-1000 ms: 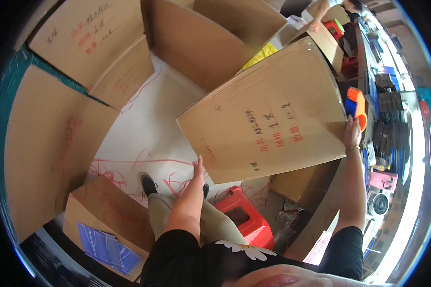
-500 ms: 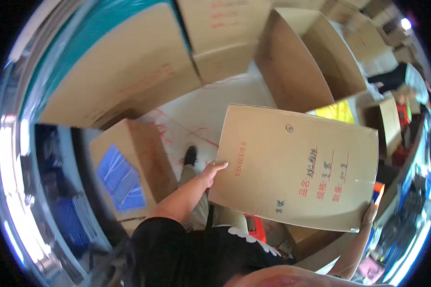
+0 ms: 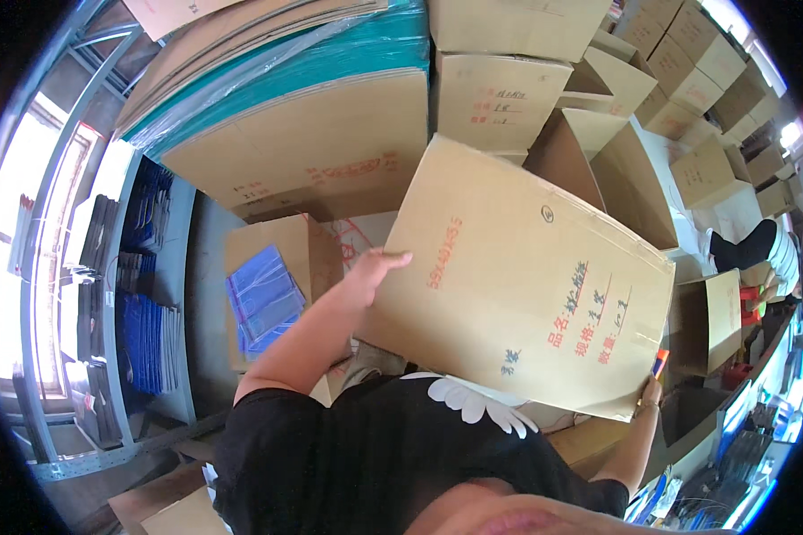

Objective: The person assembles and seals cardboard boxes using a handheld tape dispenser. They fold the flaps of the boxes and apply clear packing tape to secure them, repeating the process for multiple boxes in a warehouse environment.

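A large closed cardboard box (image 3: 517, 276) with red print and handwriting on its facing side is held up in front of my chest, tilted down to the right. My left hand (image 3: 372, 275) grips its left edge, the thumb lying on the facing side and the other fingers hidden behind. At the lower right corner my right hand (image 3: 650, 395) holds the box, its fingers mostly out of sight. Just above that hand a small orange and blue thing (image 3: 660, 361) sticks out by the box edge; I cannot tell what it is.
Left of me, a cardboard box (image 3: 321, 245) carries blue plastic packets (image 3: 265, 294). A grey shelf rack (image 3: 107, 357) holds stacked blue things. Ahead stand stacked cartons (image 3: 500, 98), a green-wrapped pile (image 3: 330, 53) and an open carton (image 3: 629, 178). Another person (image 3: 758, 254) bends at the far right.
The box has come closer to my body and tilted further, its right side lower. My view has swung up, showing more of the cartons and shelves. A yellow packet behind the box is now hidden.
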Action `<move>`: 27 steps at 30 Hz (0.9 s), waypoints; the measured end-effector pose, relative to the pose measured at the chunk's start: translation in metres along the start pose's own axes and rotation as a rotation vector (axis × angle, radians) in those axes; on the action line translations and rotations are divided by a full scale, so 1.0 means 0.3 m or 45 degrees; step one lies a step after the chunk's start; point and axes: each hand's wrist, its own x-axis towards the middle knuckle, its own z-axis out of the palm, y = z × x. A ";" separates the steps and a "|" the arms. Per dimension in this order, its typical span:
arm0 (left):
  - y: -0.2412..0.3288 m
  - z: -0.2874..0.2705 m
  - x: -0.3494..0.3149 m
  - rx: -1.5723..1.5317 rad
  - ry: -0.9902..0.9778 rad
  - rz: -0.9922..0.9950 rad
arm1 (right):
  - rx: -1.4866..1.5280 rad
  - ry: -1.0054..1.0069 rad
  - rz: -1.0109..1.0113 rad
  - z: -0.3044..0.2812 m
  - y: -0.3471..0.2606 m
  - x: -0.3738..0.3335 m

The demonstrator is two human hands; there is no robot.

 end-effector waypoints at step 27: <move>0.038 0.445 0.294 0.352 -0.181 0.559 | -0.027 -0.235 0.595 0.896 0.196 -1.193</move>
